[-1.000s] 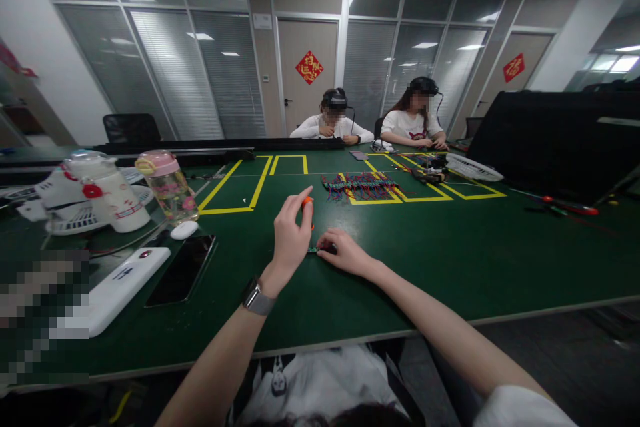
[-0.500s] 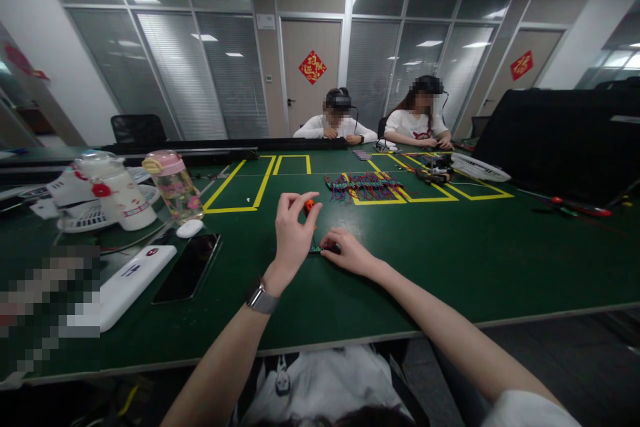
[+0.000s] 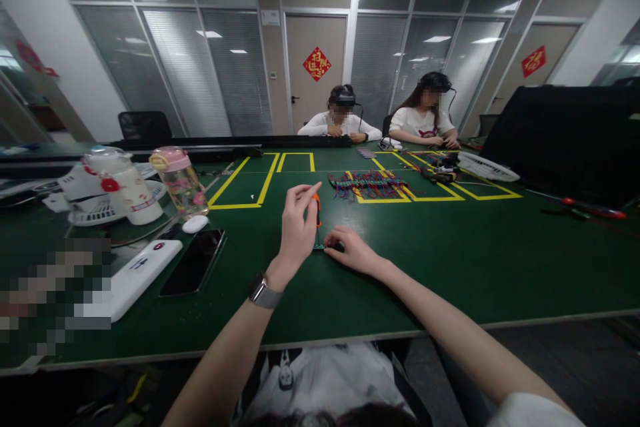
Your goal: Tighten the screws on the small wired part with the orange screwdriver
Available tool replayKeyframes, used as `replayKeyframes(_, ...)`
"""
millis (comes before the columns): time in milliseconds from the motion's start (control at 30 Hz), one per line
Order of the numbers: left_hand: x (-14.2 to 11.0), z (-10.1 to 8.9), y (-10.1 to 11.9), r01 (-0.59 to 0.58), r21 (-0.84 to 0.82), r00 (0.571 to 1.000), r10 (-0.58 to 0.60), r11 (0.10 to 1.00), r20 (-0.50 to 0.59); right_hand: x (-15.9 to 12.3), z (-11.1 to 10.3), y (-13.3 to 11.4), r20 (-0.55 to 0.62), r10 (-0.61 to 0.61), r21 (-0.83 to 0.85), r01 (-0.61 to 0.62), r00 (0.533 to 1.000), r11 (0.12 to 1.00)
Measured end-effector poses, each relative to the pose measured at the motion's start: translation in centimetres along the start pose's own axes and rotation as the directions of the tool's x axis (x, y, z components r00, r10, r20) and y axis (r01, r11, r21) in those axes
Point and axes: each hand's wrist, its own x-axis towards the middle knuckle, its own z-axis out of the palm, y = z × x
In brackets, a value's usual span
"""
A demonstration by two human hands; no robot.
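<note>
My left hand (image 3: 299, 223) is raised over the green table, its fingers and thumb closed round an orange-and-black screwdriver (image 3: 318, 210). The screwdriver stands nearly upright, its thin shaft reaching down to a small green circuit board (image 3: 319, 247). Resting on the table, my right hand (image 3: 353, 250) pinches the board's right end between thumb and fingers. My left hand and wrist cover part of the handle and the board's left end. Where exactly the tip meets the board is too small to tell.
Beyond my hands lies a row of boards with red and blue wires (image 3: 370, 185). A dark phone (image 3: 194, 263), a white power bank (image 3: 145, 280) and a pink-lidded bottle (image 3: 180, 183) are to the left. A red screwdriver (image 3: 595, 207) lies right. Two people sit opposite.
The fingers of my left hand have straightened and turned about the screwdriver's handle. My right hand stays at the board. The whole view has shifted slightly.
</note>
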Motion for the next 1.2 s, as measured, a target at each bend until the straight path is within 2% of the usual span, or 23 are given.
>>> replayKeyframes(67, -0.04, 0.02, 0.11, -0.008, -0.035, 0.999, 0.009, 0.999, 0.036, -0.01, 0.01, 0.04, -0.001, -0.005, 0.0, 0.005, 1.0, 1.0)
replayKeyframes(233, -0.1, -0.09, 0.15, -0.001, 0.085, 1.0, 0.002, 0.996, -0.018, -0.04, -0.03, 0.02, -0.004, -0.004, -0.007, 0.004, 1.0, 1.0)
replayKeyframes(400, 0.14, -0.12, -0.14, 0.005, 0.001, 1.0, -0.005, 1.0, 0.005, -0.04, -0.15, -0.07, 0.007, -0.003, -0.003, 0.003, 1.0, 1.0)
replayKeyframes(567, 0.16, -0.08, -0.2, 0.027, 0.059, 0.999, -0.025, 0.998, -0.048, -0.05, -0.12, -0.13, 0.007, 0.003, -0.005, -0.003, 1.0, 1.0)
replayKeyframes(767, 0.11, -0.03, -0.11, 0.012, -0.055, 0.999, -0.011, 0.998, 0.032, -0.02, -0.08, -0.2, 0.003, 0.006, -0.007, -0.006, 1.0, 1.0)
replayKeyframes(900, 0.07, -0.01, -0.13, 0.023, 0.012, 1.0, -0.023, 1.0, -0.004, 0.0, -0.05, -0.19, -0.001, 0.01, -0.014, -0.01, 1.0, 1.0)
replayKeyframes(1100, 0.13, -0.09, -0.14, 0.031, -0.076, 0.999, -0.029, 0.997, 0.021, -0.05, -0.2, -0.25, 0.009, 0.015, -0.005, -0.015, 1.0, 1.0)
replayKeyframes(1200, 0.1, -0.02, -0.16, 0.033, -0.019, 0.999, -0.034, 0.999, -0.022, -0.03, -0.23, -0.27, 0.006, 0.017, -0.003, -0.017, 1.0, 1.0)
